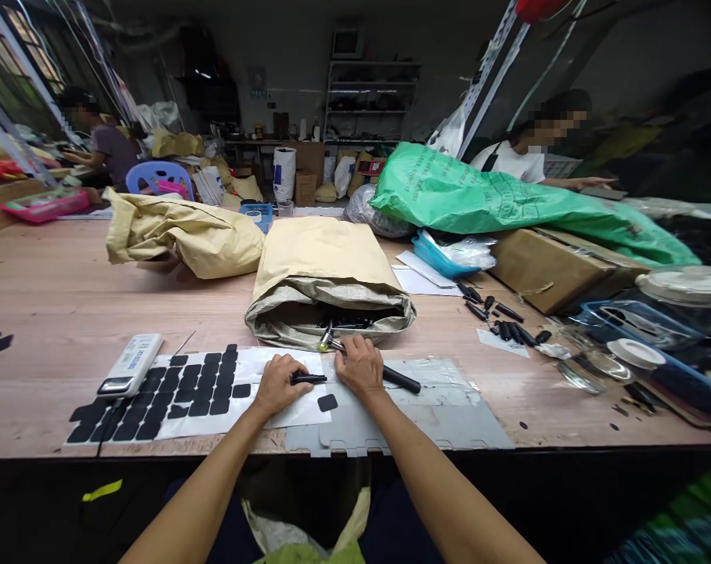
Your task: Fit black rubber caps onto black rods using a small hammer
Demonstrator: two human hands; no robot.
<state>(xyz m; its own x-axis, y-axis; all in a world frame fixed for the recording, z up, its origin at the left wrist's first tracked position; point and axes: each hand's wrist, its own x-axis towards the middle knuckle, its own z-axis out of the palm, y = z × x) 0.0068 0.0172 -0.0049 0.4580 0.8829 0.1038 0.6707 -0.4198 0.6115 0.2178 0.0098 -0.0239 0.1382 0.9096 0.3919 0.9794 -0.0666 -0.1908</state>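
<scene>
My left hand (280, 384) is closed round a small black rod-like piece (309, 379), whose end sticks out to the right above a white sheet. My right hand (361, 365) is wrapped over the shaft of a small hammer (401, 380). Its black handle comes out to the right of my palm, and its metal head with a yellow face lies at the mouth of a paper-covered woven sack (326, 251). Dark items inside the sack are hard to make out. A black rounded square patch (327, 403) lies between my hands, partly on a grey board (414, 407).
Rows of black patches (200, 392) and a white electronic device (132, 364) are at the left. Black pieces (511, 329) lie loose at the right, near a cardboard box (561, 266) under a green sack (467, 192). Two other people sit farther back.
</scene>
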